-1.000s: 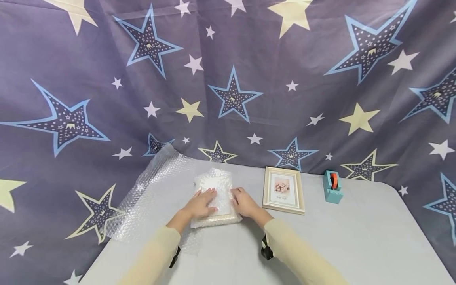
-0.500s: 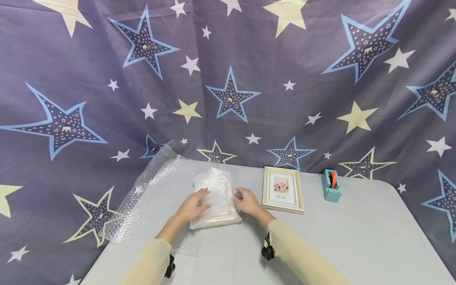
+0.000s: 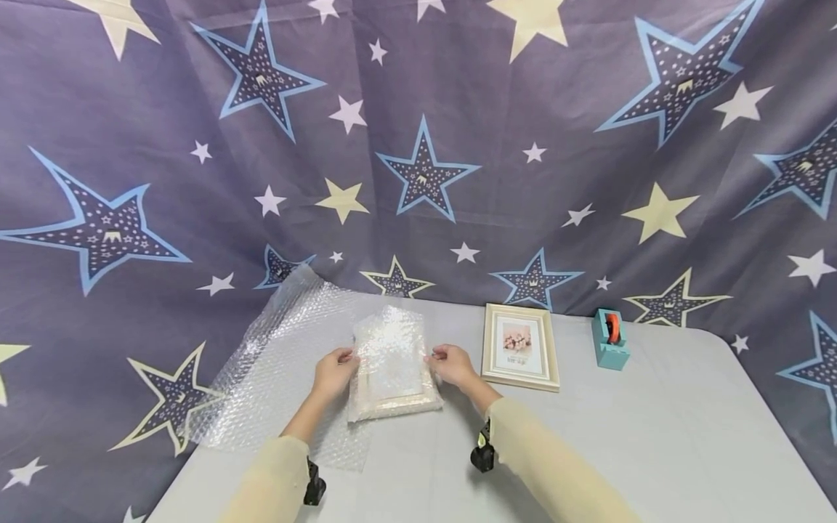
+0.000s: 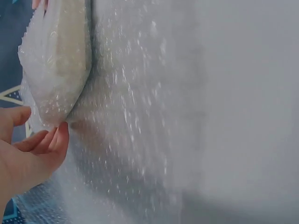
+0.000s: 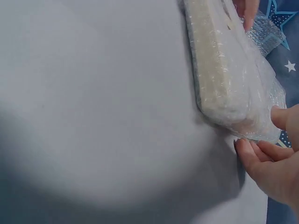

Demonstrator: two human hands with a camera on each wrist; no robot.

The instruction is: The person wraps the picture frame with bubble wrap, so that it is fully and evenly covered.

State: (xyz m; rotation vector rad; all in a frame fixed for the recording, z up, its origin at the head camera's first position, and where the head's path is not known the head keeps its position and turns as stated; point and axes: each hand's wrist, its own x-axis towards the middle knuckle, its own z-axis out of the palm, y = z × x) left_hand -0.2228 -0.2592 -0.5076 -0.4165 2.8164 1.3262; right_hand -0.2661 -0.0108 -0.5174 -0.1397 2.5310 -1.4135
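A flat, pale-framed bundle in bubble wrap (image 3: 392,363), which looks like a picture frame, lies on the table in the head view. My left hand (image 3: 335,372) is at its left edge, with curled fingertips at the edge of the wrap. In the left wrist view that hand (image 4: 35,151) has thumb and fingers on either side of the wrap's end. On the bundle's right side my right hand (image 3: 453,365) pinches the film; in the right wrist view a loose corner of bubble wrap (image 5: 261,126) lies between its thumb and fingers.
A loose sheet of bubble wrap (image 3: 275,378) spreads under and left of the bundle, its far corner against the star-patterned curtain (image 3: 418,94). To the right stand a gold picture frame (image 3: 521,347) and a teal tape dispenser (image 3: 611,340) on the grey table (image 3: 686,428).
My left hand has slid off the top of the bundle to its left edge. The right hand stays at the right edge, and the bundle has hardly moved.
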